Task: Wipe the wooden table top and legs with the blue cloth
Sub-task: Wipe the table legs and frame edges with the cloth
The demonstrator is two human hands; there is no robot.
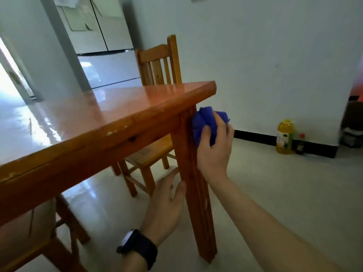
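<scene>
The glossy orange wooden table top (121, 107) fills the left and middle of the view. Its near corner leg (193, 195) runs down to the tiled floor. My right hand (215, 150) grips the bunched blue cloth (202, 122) and presses it against the upper part of that leg, just under the table top. My left hand (167, 205), with a black watch on the wrist, rests with straight fingers against the left side of the leg lower down.
A wooden chair (157, 63) stands tucked in at the far side of the table; another chair (59, 242) sits under the near left edge. A yellow bottle (284, 137) and a small dark bottle (300, 144) stand by the wall. A refrigerator (106, 48) is behind.
</scene>
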